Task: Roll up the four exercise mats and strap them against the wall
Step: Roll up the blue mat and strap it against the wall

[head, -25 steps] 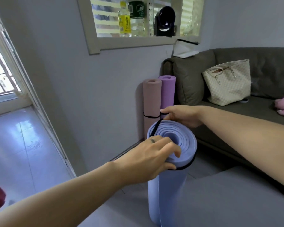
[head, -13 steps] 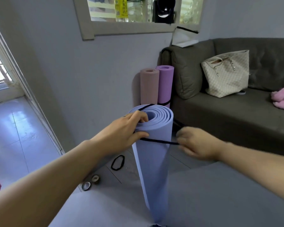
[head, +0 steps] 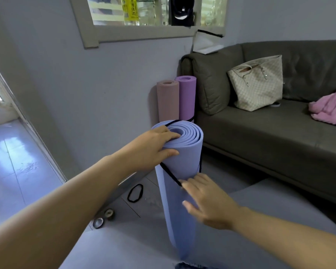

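Note:
A rolled blue mat [head: 182, 156] stands upright in front of me. My left hand [head: 153, 148] grips its top rim, fingers over the spiral end and thumb on the side. A black elastic strap [head: 170, 174] loops slantwise round the roll. My right hand [head: 206, 200] lies against the roll's side lower down, its fingertips at the strap. Two rolled mats, one dusty pink [head: 167, 101] and one purple [head: 187, 98], stand against the wall beside the sofa, a black strap round them. A grey mat [head: 250, 206] lies flat on the floor under the blue roll.
A dark grey sofa [head: 260, 133] fills the right, holding a checked tote bag [head: 258, 84] and a pink cloth [head: 332, 109]. A spare black strap loop [head: 135, 193] and two small round objects [head: 104, 218] lie on the tiled floor. A glass door frame [head: 27, 121] is at left.
The strap has slid down from the roll's top to lie slantwise lower on it. My right hand went down the roll's side with it. My left hand stayed on the top rim.

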Motion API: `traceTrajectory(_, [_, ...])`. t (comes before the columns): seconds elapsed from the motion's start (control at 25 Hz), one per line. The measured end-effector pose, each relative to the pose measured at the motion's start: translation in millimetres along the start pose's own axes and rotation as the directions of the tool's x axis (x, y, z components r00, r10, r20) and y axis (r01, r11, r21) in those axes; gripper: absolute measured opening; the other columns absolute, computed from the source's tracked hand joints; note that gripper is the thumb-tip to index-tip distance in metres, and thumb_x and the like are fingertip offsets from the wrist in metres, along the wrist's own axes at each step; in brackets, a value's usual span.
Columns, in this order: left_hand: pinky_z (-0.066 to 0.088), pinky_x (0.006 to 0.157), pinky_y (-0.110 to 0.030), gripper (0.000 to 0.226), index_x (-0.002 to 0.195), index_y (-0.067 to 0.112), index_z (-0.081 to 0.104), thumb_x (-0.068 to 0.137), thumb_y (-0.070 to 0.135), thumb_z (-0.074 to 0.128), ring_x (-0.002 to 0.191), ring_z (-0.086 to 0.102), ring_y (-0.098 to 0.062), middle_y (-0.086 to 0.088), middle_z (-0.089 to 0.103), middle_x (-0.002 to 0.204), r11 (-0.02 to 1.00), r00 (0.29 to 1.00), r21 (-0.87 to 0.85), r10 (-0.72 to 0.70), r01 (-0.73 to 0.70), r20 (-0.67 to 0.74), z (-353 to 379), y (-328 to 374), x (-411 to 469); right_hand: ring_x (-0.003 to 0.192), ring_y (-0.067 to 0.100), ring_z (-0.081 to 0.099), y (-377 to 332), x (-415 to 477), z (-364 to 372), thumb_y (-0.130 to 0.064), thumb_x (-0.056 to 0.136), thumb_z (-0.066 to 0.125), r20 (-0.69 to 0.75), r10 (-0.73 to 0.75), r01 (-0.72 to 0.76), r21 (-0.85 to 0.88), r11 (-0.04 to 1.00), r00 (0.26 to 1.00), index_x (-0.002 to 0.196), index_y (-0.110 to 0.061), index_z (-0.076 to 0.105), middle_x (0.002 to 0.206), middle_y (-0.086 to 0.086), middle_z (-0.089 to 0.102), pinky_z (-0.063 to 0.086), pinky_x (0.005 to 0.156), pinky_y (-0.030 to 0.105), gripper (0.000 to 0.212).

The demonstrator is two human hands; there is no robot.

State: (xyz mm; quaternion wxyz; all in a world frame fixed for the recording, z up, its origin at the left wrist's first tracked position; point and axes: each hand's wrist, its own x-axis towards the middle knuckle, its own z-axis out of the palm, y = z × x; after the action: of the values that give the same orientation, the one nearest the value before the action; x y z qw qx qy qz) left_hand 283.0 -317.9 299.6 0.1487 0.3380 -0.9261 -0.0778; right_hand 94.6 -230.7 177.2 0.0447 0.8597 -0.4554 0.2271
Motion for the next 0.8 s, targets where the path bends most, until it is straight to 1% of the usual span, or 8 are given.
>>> traceTrajectory(0.12, [0.025,0.094,-0.012,0.051,0.141,0.019,0.044,0.094,0.033,0.056,0.119,0.045,-0.011,0.004,0.048,0.13,1.0,0.999,-0.009,-0.001,0.002,0.032,-2,3,-7,0.075,0.021,0.049,40,5,-27,-0.025,0.084,0.04,0.032,0.08,-0.083,0.086,0.993,0.996,0.088,-0.011,0.06,0.08,0.005,0.058,0.041,0.071,0.031,0.025])
traceTrajectory(0.24, [0.025,0.095,-0.013,0.051,0.141,0.02,0.043,0.094,0.035,0.054,0.119,0.044,-0.01,0.005,0.047,0.131,1.0,0.999,-0.008,0.02,-0.02,0.028,1,12,-12,0.061,0.024,0.047,59,26,-43,-0.028,0.084,0.032,0.008,0.183,-0.183,0.086,0.979,0.983,0.067,-0.01,0.048,0.065,0.004,0.054,0.044,0.059,0.044,0.03])
traceTrajectory(0.36, [0.031,0.101,-0.02,0.05,0.14,0.02,0.045,0.093,0.034,0.056,0.117,0.044,-0.009,0.006,0.047,0.128,0.998,0.998,-0.04,0.057,-0.056,0.034,2,18,-19,0.069,0.019,0.059,68,49,-62,-0.029,0.096,0.031,0.07,0.287,-0.296,0.198,0.935,0.955,0.082,-0.01,0.062,0.08,0.003,0.067,0.049,0.069,0.042,0.039])
traceTrajectory(0.48, [0.031,0.102,-0.021,0.05,0.14,0.021,0.045,0.093,0.034,0.057,0.117,0.043,-0.009,0.007,0.047,0.126,0.997,0.997,-0.05,0.065,-0.063,0.035,4,21,-21,0.091,0.014,0.062,66,72,-83,-0.02,0.103,0.033,0.211,0.344,-0.399,0.344,0.85,0.915,0.109,-0.011,0.066,0.104,-0.001,0.068,0.046,0.079,0.021,0.034])
traceTrajectory(0.56, [0.029,0.102,-0.018,0.05,0.14,0.022,0.044,0.093,0.035,0.056,0.118,0.042,-0.008,0.007,0.046,0.127,0.996,0.996,-0.045,0.076,-0.074,0.044,5,21,-20,0.093,0.015,0.062,63,91,-96,-0.038,0.103,0.034,0.349,0.359,-0.497,0.519,0.696,0.866,0.099,-0.006,0.068,0.102,0.006,0.071,0.044,0.084,0.024,0.047])
traceTrajectory(0.64, [0.027,0.1,-0.015,0.05,0.14,0.022,0.044,0.093,0.035,0.056,0.118,0.041,-0.007,0.007,0.046,0.127,0.995,0.995,-0.047,0.091,-0.089,0.039,5,20,-19,0.104,0.015,0.064,58,107,-108,-0.068,0.087,0.045,0.531,0.326,-0.611,0.549,0.57,0.782,0.105,-0.018,0.07,0.108,0.001,0.071,0.045,0.093,0.033,0.059])
traceTrajectory(0.72, [0.026,0.098,-0.014,0.05,0.14,0.023,0.044,0.093,0.036,0.056,0.118,0.041,-0.007,0.007,0.045,0.128,0.994,0.994,-0.05,0.104,-0.102,0.029,4,20,-18,0.104,0.017,0.065,55,120,-115,-0.063,0.075,0.065,0.633,0.28,-0.619,0.411,0.669,0.722,0.111,-0.026,0.065,0.111,-0.002,0.069,0.052,0.092,0.039,0.052])
traceTrajectory(0.8, [0.027,0.097,-0.014,0.053,0.141,0.026,0.042,0.092,0.04,0.056,0.116,0.04,-0.005,0.009,0.044,0.127,0.995,0.994,-0.021,0.1,-0.099,0.036,5,21,-18,0.097,0.015,0.065,50,129,-116,-0.04,0.076,0.074,0.623,0.307,-0.553,0.247,0.796,0.719,0.104,-0.028,0.059,0.108,-0.001,0.066,0.056,0.085,0.036,0.035])
